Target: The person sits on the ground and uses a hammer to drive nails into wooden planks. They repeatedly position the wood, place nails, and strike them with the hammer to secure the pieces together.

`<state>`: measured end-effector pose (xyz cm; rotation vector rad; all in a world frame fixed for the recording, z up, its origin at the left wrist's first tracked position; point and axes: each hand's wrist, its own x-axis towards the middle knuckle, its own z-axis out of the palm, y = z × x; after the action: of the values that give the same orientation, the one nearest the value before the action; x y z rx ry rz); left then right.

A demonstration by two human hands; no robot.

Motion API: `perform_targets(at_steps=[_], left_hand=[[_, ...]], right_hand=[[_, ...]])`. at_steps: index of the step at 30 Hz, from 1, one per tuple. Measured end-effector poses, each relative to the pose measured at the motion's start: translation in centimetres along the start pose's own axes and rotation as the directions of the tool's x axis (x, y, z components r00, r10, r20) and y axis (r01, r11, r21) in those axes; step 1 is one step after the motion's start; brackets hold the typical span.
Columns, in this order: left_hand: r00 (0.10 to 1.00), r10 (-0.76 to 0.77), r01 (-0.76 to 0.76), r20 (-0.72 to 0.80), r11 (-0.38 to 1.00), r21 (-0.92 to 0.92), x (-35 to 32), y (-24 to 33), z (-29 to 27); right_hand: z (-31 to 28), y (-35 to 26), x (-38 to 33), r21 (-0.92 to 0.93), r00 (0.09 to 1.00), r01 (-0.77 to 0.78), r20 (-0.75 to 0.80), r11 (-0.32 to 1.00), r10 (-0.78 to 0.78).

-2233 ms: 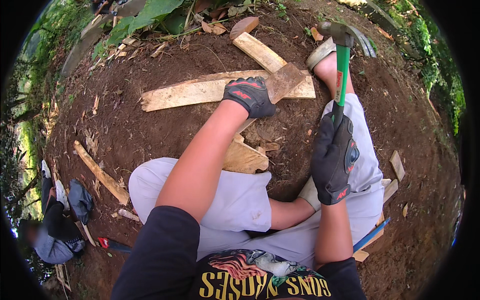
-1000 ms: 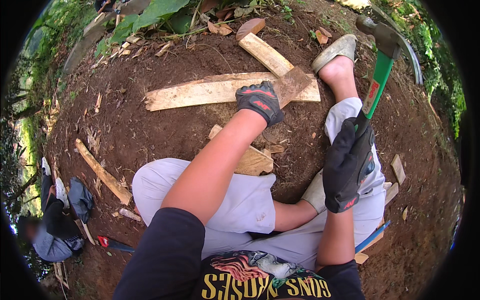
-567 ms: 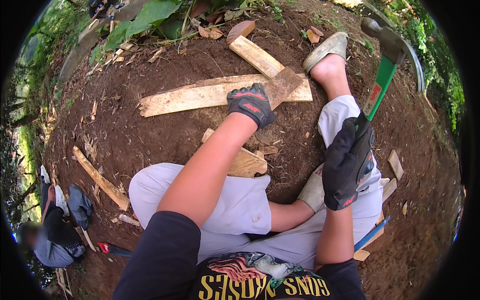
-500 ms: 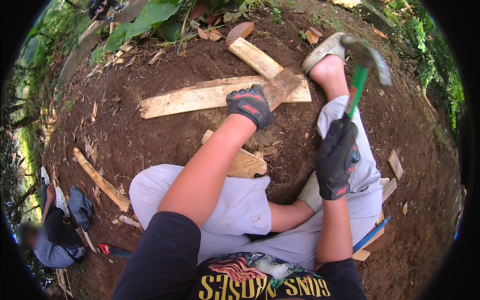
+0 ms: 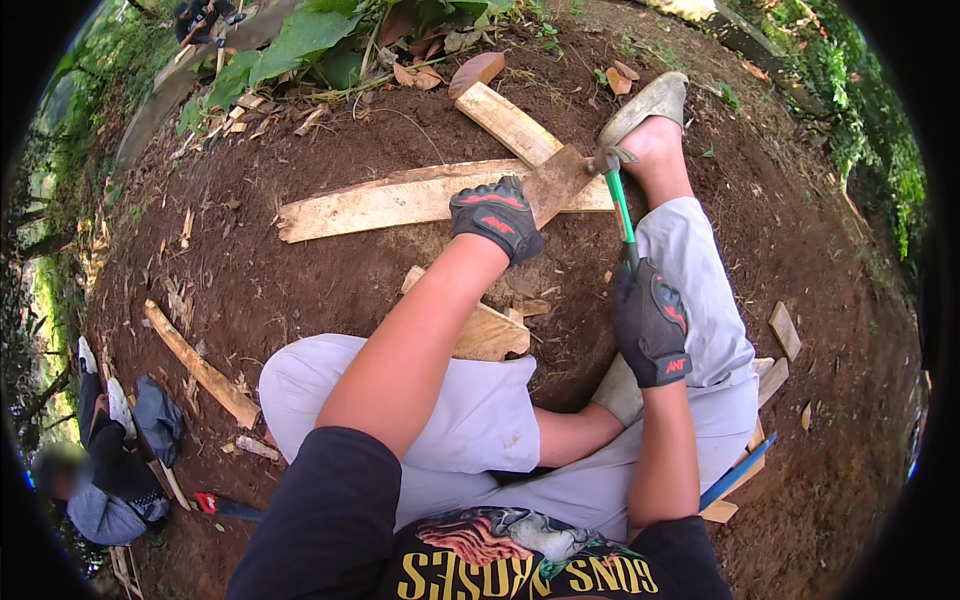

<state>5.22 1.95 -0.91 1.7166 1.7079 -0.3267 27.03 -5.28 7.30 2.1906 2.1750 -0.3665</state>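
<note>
My left hand (image 5: 497, 217), in a black glove with red marks, is closed in a fist at the near end of a rusty wide metal blade (image 5: 560, 185), its grip hidden in the fingers. The blade lies across a long pale wooden board (image 5: 380, 205) on the soil. A shorter plank (image 5: 508, 120) slants away from behind the blade. In my gloved right hand (image 5: 652, 320) is a claw hammer (image 5: 620, 205) with a green and black handle. The hammer's head is at the blade's right edge, close to my shoe (image 5: 650, 105).
A wood offcut (image 5: 490, 333) lies before my bent leg. To the left are a curved stick (image 5: 203, 365), a red-handled saw (image 5: 228, 507) and a seated person (image 5: 115, 490). A blue strip (image 5: 738, 468) and wood scraps (image 5: 785, 330) lie at right. Leafy plants (image 5: 305, 45) grow beyond.
The hammer has swung down and left from its raised position to the blade's right edge, and my right hand moved with it. My left hand and the blade have barely shifted.
</note>
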Motion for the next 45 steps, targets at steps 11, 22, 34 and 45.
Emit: perform_targets(at_steps=[11, 22, 34, 45], left_hand=[[0.999, -0.014, 0.014, 0.043, 1.0, -0.011, 0.2, 0.2, -0.7], [0.999, -0.021, 0.021, 0.035, 1.0, -0.016, 0.3, -0.1, -0.4], [0.999, -0.021, 0.023, 0.034, 0.998, -0.052, 0.2, -0.2, -0.5], [1.0, -0.014, 0.015, 0.02, 0.998, -0.059, 0.1, -0.3, -0.6]], right_hand=[[3.0, -0.3, -0.8, -0.098, 0.977, 0.211, -0.008, 0.972, -0.213], [-1.2, -1.6, -0.1, 0.088, 0.96, 0.067, -0.277, 0.994, -0.04], [-1.1, -3.5, -0.7, 0.124, 0.973, 0.087, -0.223, 0.988, -0.057], [-2.1, -2.6, -0.9, 0.175, 0.938, 0.156, -0.335, 0.972, -0.09]])
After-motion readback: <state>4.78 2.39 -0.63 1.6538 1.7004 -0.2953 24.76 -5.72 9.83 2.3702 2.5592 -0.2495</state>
